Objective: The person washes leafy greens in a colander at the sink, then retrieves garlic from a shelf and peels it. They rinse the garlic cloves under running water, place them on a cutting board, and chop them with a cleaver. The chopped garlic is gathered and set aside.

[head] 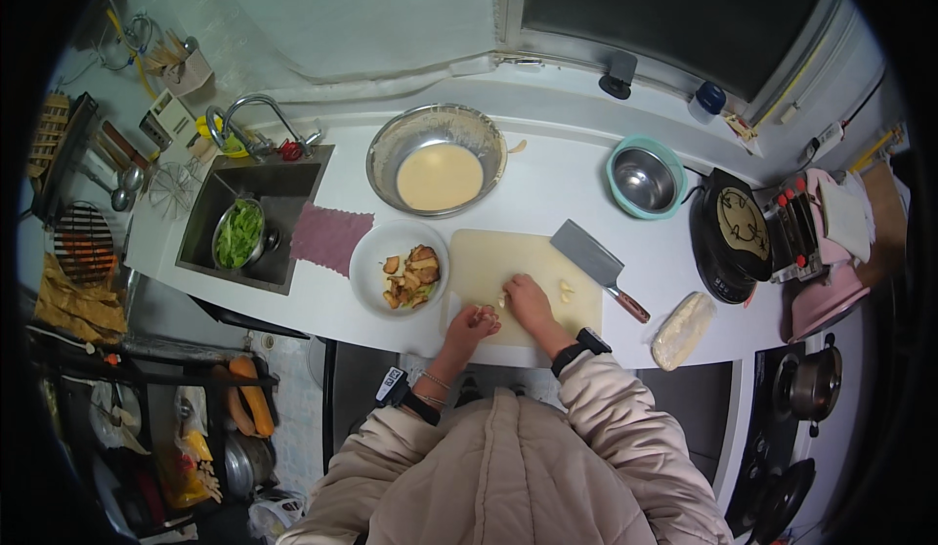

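A pale plastic cutting board (476, 252) lies on the counter in front of me. Over its lower left edge, my left hand (480, 321) has curled fingers around small whitish bits, perhaps garlic peel. My right hand (524, 299) pinches a small pale piece, seemingly a garlic clove (502, 300), above the board. To its right a few peeled cloves (566, 288) rest on the board. A cleaver (590, 252) lies across the board's upper right edge, its handle on the counter. Left of the board stands a white bowl (363, 270) with browned food pieces (412, 277).
Behind the board stands a steel bowl (381, 157) of pale batter. A sink (293, 186) holding leafy greens (240, 234) is at left, beside a purple cloth (330, 237). At right are a wrapped dough-like piece (681, 331), a teal-rimmed bowl (681, 179) and an electric griddle (707, 252).
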Tool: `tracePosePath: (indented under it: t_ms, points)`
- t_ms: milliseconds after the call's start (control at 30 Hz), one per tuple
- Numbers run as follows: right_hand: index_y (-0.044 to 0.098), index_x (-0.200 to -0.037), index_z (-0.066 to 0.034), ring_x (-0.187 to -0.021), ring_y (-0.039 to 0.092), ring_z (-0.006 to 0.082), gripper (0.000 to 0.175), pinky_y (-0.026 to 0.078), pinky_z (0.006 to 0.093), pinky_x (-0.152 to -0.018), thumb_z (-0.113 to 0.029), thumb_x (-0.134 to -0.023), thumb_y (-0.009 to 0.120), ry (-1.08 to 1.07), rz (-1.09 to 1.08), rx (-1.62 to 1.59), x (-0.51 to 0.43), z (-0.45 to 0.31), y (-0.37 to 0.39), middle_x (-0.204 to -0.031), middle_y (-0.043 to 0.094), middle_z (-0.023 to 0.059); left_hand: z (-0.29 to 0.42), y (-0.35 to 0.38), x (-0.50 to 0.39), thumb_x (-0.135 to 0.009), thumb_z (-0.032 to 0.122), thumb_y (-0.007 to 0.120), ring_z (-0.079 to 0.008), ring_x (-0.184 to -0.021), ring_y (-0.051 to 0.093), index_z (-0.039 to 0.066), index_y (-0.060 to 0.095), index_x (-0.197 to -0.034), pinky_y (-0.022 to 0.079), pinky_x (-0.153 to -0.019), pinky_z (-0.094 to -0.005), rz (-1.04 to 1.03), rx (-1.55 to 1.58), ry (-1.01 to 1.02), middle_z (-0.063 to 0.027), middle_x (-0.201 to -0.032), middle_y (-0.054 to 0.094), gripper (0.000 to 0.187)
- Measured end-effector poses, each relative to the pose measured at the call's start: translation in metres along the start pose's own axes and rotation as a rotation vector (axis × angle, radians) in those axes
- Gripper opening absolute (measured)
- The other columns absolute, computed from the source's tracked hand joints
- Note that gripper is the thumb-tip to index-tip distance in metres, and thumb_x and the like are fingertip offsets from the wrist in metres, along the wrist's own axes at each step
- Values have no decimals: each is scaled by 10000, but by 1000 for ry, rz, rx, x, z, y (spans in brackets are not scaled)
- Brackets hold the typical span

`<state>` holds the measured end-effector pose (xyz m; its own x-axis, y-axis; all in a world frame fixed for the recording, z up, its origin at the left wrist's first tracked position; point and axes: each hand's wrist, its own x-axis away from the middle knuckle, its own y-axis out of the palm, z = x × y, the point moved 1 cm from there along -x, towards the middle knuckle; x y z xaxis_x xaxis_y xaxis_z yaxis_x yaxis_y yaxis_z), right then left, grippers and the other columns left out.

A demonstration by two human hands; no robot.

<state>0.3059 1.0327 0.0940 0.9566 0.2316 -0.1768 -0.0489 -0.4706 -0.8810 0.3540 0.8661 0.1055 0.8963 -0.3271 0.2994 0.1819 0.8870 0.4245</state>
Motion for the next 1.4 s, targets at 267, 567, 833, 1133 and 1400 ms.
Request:
tracePosePath:
  t_ms: [267,567,833,1133,1400]
  points:
    - [614,-1054,-13,-746,610,105,208,478,206,-659,-134,-888,583,586,-88,-1413,14,-7,-41,-892,652,46,24,16,5,-920,107,487,-162,-961,586,-23,523,-1093,488,-882,-278,-31,85,-6,-88,-1023,571,219]
    - [605,-1044,-36,-684,580,68,182,437,166,-551,-126,-893,557,643,-186,-1523,29,-25,-91,-815,629,21,51,48,-2,-910,100,496,-129,-854,578,4,575,-958,488,-811,-270,-35,42,35,-57,-931,589,133]
    - [606,-978,-39,-669,568,70,126,439,173,-558,-113,-892,550,590,-119,-1456,30,-33,-109,-769,606,16,69,69,9,-872,85,602,-68,-798,568,2,580,-934,465,-743,-210,-89,-159,152,-12,-866,607,106]
    - [601,-969,-32,-667,559,72,147,459,190,-577,-146,-876,609,514,-62,-1414,28,-40,-122,-758,598,10,67,73,12,-871,78,616,-64,-779,585,-24,599,-973,478,-698,-196,5,-347,322,-29,-854,635,146]
    - [604,-870,-47,-579,528,54,163,456,170,-520,-207,-899,597,657,-113,-1604,30,-33,-115,-711,592,2,63,71,9,-903,80,567,-89,-761,612,-49,613,-1015,500,-703,-211,-11,-375,326,-56,-835,650,177]
